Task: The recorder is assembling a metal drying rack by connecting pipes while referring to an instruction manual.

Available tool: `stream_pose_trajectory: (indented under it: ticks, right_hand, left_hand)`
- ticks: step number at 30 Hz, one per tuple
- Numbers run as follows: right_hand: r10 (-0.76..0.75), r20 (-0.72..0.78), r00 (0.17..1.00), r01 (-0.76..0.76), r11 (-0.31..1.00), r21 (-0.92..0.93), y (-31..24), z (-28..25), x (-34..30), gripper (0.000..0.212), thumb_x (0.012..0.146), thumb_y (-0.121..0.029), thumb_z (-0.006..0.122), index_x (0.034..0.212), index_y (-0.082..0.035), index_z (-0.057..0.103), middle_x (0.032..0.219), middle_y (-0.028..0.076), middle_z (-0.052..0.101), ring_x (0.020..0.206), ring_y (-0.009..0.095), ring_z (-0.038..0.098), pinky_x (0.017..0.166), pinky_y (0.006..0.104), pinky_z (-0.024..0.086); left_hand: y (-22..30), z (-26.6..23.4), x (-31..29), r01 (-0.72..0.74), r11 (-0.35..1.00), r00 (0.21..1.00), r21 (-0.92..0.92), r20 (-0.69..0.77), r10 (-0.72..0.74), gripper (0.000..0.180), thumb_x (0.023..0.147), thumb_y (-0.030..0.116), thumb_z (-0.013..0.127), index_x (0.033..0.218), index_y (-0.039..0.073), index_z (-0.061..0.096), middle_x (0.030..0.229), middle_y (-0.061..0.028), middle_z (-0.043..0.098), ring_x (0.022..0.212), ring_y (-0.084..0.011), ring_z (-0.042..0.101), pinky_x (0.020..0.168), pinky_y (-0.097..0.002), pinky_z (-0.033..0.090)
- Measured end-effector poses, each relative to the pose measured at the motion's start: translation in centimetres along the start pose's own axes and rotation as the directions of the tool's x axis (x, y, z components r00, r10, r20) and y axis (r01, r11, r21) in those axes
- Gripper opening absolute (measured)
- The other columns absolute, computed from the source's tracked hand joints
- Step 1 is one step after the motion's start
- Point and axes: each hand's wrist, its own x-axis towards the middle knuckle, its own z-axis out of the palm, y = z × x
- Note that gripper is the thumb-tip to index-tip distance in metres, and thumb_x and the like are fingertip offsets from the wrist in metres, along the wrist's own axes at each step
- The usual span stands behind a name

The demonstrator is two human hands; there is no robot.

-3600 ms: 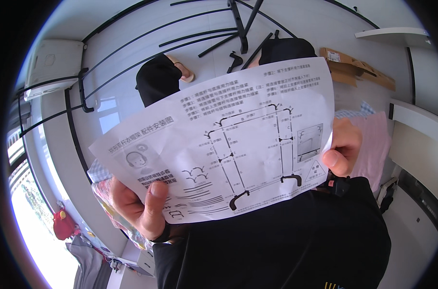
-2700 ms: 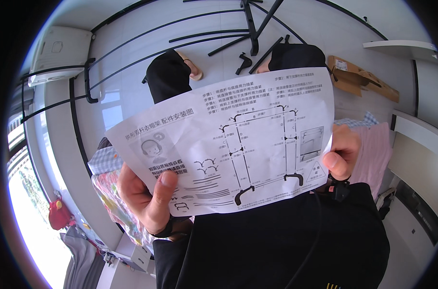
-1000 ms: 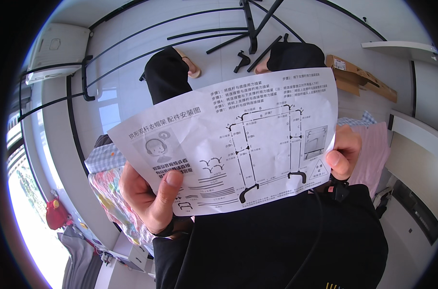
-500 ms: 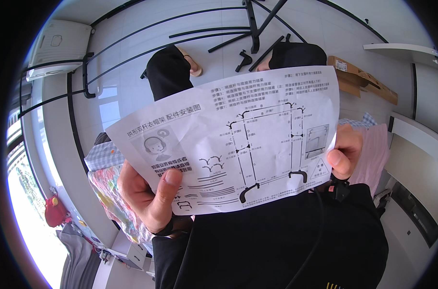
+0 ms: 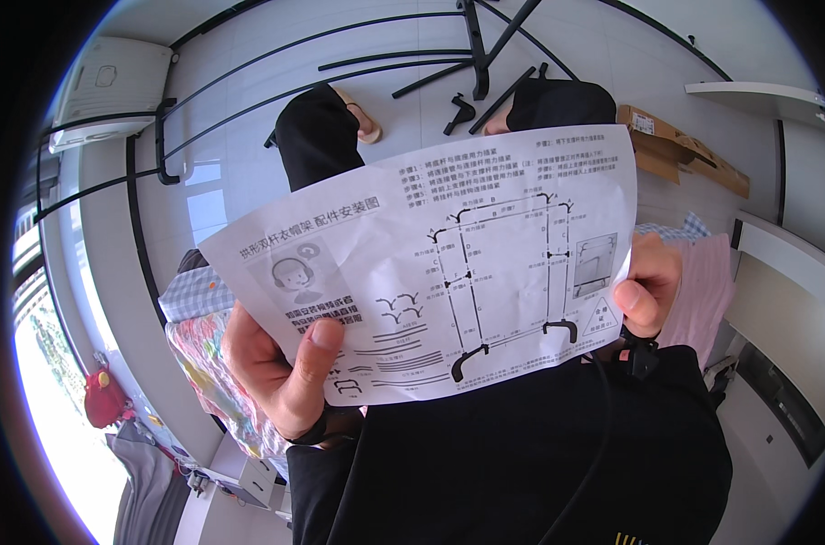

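Instruction sheet (image 5: 449, 263), pinched at its lower corners by the left hand (image 5: 281, 368) and right hand (image 5: 647, 289); creasing or tearing is risked if the corners are pulled apart.

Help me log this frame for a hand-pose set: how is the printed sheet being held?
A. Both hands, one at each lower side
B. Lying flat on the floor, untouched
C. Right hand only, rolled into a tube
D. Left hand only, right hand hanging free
A: the left hand pinches the instruction sheet at its lower left with the thumb on top, and the right hand grips its right edge.
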Motion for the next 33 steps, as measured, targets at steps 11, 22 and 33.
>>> stream_pose_trajectory:
  ticks: [11, 22, 33]
  right_hand:
    - [-0.003, 0.001, 1.0, 0.003, 1.0, -0.005, 0.0, 0.1, 0.2, 0.025, 0.088, -0.009, 0.061, 0.067, 0.005, 0.06, 0.048, 0.003, 0.052, 0.037, 0.01, 0.044, 0.039, 0.0259, 0.027]
    - [0.037, 0.068, 0.997, -0.033, 0.998, -0.062, 0.0, -0.5, -0.1, 0.024, 0.088, -0.009, 0.062, 0.067, 0.004, 0.059, 0.05, 0.004, 0.05, 0.039, 0.012, 0.043, 0.042, 0.0278, 0.029]
    - [0.013, 0.032, 0.999, -0.01, 0.997, -0.075, -0.1, 0.1, 0.2, 0.016, 0.079, -0.004, 0.062, 0.066, 0.004, 0.058, 0.053, 0.006, 0.05, 0.04, 0.014, 0.04, 0.042, 0.0297, 0.026]
  left_hand:
    - [-0.1, -0.2, 0.1, 0.03, 0.999, 1.0, 0.035, 0.0, -0.03, 0.047, 0.08, 0.021, 0.077, 0.11, -0.009, 0.058, 0.085, -0.0126, 0.07, 0.069, -0.0129, 0.063, 0.068, -0.0243, 0.049]
    - [-0.2, -0.3, -0.1, 0.071, 0.997, 0.997, 0.022, -0.018, -0.071, 0.048, 0.079, 0.022, 0.078, 0.11, -0.009, 0.058, 0.089, -0.0115, 0.069, 0.074, -0.0136, 0.063, 0.071, -0.0244, 0.048]
    - [-0.7, -1.2, -0.4, 0.105, 0.994, 0.994, 0.002, -0.024, -0.105, 0.047, 0.079, 0.017, 0.077, 0.112, -0.009, 0.057, 0.092, -0.0109, 0.069, 0.079, -0.0133, 0.062, 0.076, -0.0244, 0.047]
